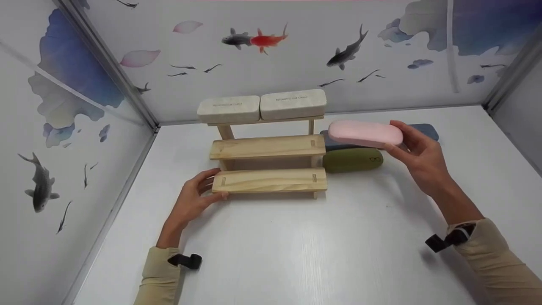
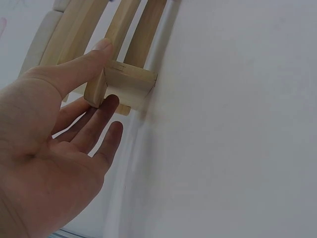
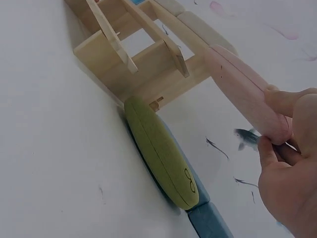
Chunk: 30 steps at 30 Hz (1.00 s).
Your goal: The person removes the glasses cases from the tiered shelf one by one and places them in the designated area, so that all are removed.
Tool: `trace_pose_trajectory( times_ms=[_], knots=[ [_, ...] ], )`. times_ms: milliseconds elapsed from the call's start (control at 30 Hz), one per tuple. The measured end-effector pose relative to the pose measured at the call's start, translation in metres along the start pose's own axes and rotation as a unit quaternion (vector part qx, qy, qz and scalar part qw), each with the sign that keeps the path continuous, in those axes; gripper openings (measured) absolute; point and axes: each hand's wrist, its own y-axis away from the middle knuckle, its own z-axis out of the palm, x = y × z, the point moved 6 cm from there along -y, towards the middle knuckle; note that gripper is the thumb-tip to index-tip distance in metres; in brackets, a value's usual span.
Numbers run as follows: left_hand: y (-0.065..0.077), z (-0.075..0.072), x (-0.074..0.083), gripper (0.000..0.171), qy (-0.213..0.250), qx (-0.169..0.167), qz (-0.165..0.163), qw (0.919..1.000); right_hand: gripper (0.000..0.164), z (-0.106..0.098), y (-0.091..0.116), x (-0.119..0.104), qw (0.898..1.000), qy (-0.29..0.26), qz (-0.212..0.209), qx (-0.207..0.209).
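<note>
A pink glasses case (image 1: 365, 133) is held up by its right end in my right hand (image 1: 423, 159), thumb on one side and fingers on the other. It hangs above the table, close to the right end of the wooden tiered rack (image 1: 269, 181). My left hand (image 1: 197, 197) grips the left end of the rack's lowest shelf, the thumb (image 2: 84, 67) along the near side and fingers behind and under it. Two cream glasses cases (image 1: 229, 109) stand side by side on the top shelf. The middle and lowest shelves are bare.
Right of the rack, a green glasses case (image 1: 352, 160) with a small glasses print lies on the white table (image 1: 296, 254). Behind it are blue cases (image 3: 209, 220), partly hidden. Printed panels with fish (image 1: 345, 53) wall the back and left sides.
</note>
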Motion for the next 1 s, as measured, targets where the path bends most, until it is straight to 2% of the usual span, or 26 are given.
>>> trace_pose_trajectory(
  times_ms=[233,533,767,1000],
  knots=[
    [0.001,-0.001,0.001,0.082,-0.006,-0.001,0.000,1.0000,0.066,-0.010,0.001,0.003,1.000,-0.012,0.003,0.011],
    [0.000,0.000,0.000,0.082,0.002,0.000,0.001,1.0000,0.064,-0.020,0.000,0.006,0.999,0.029,0.014,0.020],
    [-0.001,0.002,0.000,0.082,-0.007,-0.004,0.014,0.9999,0.065,-0.030,0.001,0.009,0.999,0.012,0.019,0.028],
    [0.000,0.001,0.001,0.080,-0.008,0.000,0.009,0.9999,0.065,-0.039,0.001,0.013,0.999,-0.009,0.032,0.036]
  ],
)
